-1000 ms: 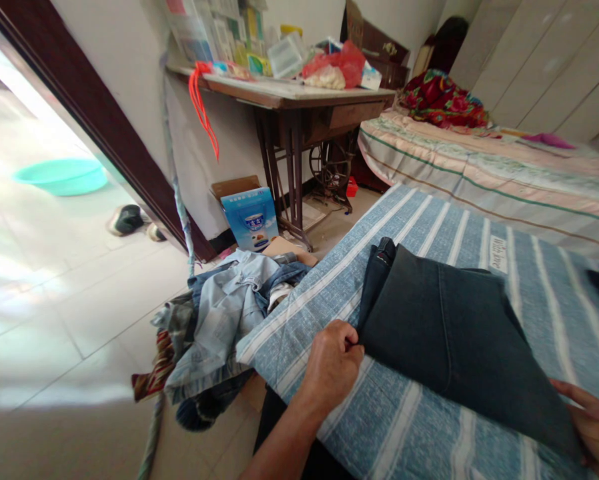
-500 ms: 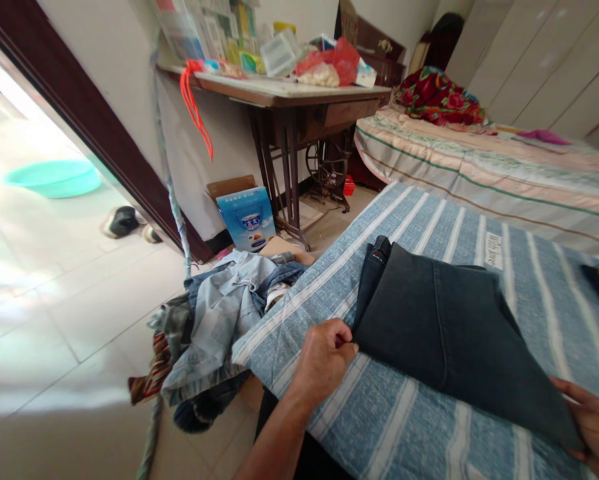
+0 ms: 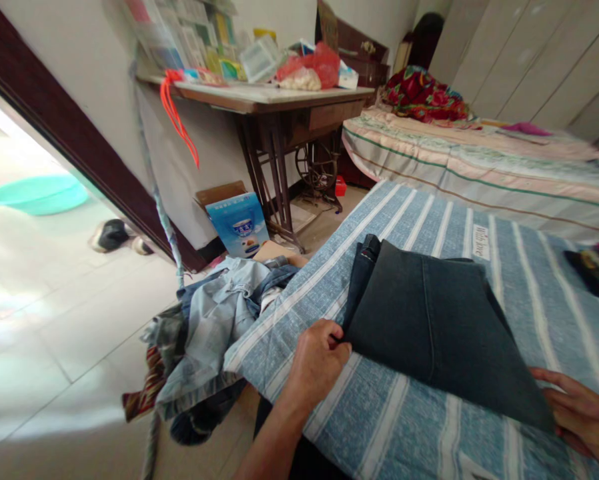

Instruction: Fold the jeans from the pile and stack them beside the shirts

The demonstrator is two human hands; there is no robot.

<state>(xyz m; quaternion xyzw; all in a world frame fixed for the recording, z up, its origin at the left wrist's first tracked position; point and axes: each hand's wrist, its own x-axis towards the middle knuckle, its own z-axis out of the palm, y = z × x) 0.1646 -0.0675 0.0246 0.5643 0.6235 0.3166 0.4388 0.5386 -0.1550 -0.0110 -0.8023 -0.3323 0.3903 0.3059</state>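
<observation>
The dark folded jeans [image 3: 429, 327] lie in the middle of the frame on the blue striped bed cover [image 3: 529, 267]. The left hand [image 3: 317, 363], at lower centre, is closed and pinches the near-left corner of the jeans, seemingly to keep that edge taut and square. The right hand [image 3: 579, 417], at the lower right edge, has its fingers stretched out along the opposite corner. I cannot tell whether it grips or only rests there. A heap of clothes [image 3: 214, 333] sits on the floor at the left, just beside the bed and within easy reach.
</observation>
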